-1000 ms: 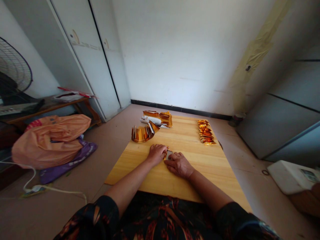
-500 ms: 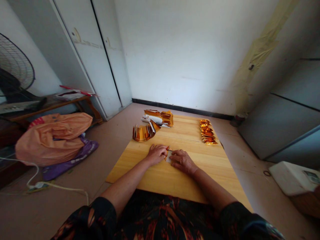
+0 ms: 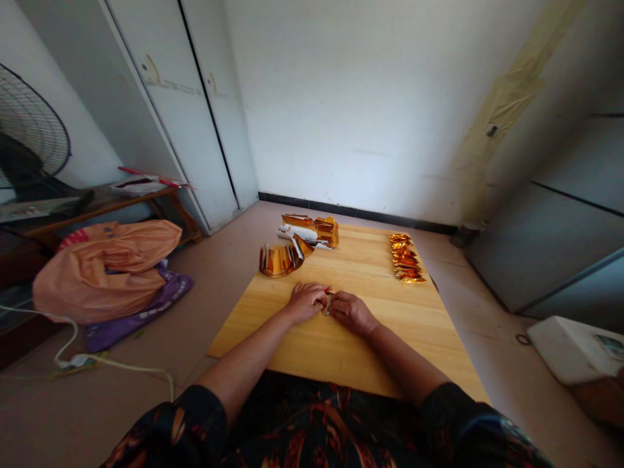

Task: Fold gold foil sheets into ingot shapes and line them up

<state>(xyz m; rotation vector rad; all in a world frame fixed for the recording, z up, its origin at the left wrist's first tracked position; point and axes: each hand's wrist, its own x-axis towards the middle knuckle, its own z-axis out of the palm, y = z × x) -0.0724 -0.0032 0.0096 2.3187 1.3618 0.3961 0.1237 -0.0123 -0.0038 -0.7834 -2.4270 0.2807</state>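
Your left hand and right hand meet on the wooden counter, both closed on a small piece of gold foil paper pinched between their fingertips at the counter's middle. Beyond the paper, toward the counter's far left, stands a curved fan of gold sheets; just behind it lies a stack of gold and white paper at the far edge. On the counter's far right sits a row of folded gold pieces, well apart from your hands. Left of the counter, an orange bag lies on the floor.
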